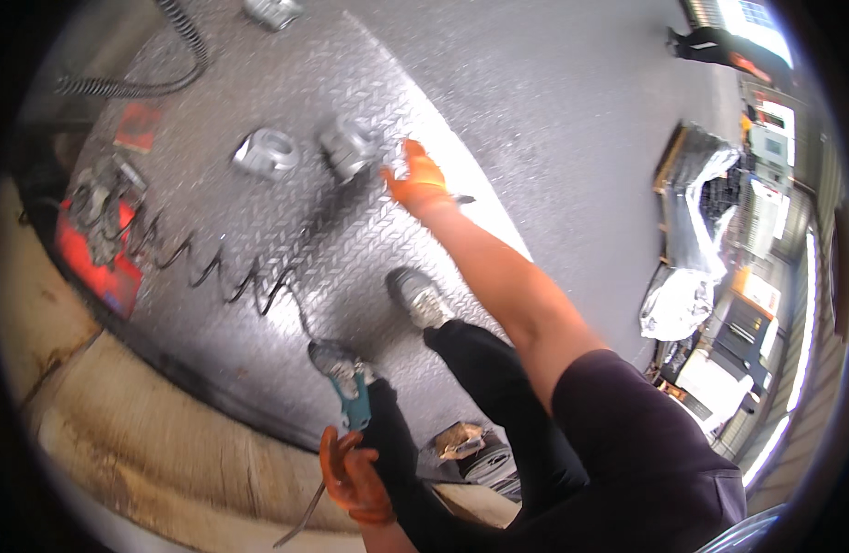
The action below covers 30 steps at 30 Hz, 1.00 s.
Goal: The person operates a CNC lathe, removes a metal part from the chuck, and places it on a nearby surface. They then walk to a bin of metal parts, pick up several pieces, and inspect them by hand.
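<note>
My left hand [355, 477], in an orange glove, is low in the head view with its fingers curled at the end of a teal hand tool [354, 407]. A black coiled cord [208, 265] runs toward that tool from the left. A thin strip [303, 522] hangs beside this hand. My right hand [419, 181], also gloved in orange, reaches forward with fingers apart. Just left of it is a blurred grey metal casting [349, 146], apart from the fingers. Another ring-shaped silver casting [267, 154] lies farther left. A small dark object [463, 199] shows by the right wrist.
My shoes stand on a tread-plate metal floor [194, 221]. A red box [97, 258] with grey parts is at the left, near a wooden edge [157, 424]. A corrugated hose [189, 41] hangs far left. Wrapped goods [692, 212] and a person [733, 53] are at the right.
</note>
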Tool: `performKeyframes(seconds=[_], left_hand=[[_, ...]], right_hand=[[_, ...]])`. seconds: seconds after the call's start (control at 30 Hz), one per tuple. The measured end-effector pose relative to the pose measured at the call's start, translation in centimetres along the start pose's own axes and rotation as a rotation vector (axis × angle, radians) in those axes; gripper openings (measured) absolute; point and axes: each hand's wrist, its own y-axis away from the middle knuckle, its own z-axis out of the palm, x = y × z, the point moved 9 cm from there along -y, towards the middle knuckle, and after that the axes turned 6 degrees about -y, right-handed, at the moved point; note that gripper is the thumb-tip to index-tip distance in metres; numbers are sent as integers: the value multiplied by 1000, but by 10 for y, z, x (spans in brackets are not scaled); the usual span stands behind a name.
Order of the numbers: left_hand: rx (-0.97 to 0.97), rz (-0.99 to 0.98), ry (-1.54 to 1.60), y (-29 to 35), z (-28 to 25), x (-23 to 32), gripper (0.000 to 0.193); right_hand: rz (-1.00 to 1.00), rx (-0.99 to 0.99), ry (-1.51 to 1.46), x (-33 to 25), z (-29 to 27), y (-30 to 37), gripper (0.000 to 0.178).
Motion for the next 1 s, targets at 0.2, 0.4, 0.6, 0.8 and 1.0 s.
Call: performKeyframes(seconds=[0.2, 0.4, 0.6, 0.8, 1.0], left_hand=[[-114, 256, -435, -13, -19, 52, 51], [70, -111, -41, -28, -29, 34, 46], [42, 251, -276, 11, -77, 146, 45], [153, 490, -404, 130, -155, 294, 44], [328, 534, 114, 273, -293, 357, 45]], right_hand=[[27, -382, 77, -110, 54, -38, 40], [256, -261, -92, -56, 46, -26, 39], [249, -353, -114, -38, -46, 128, 46], [408, -519, -138, -75, -246, 268, 53], [-48, -737, 323, -28, -316, 360, 38]])
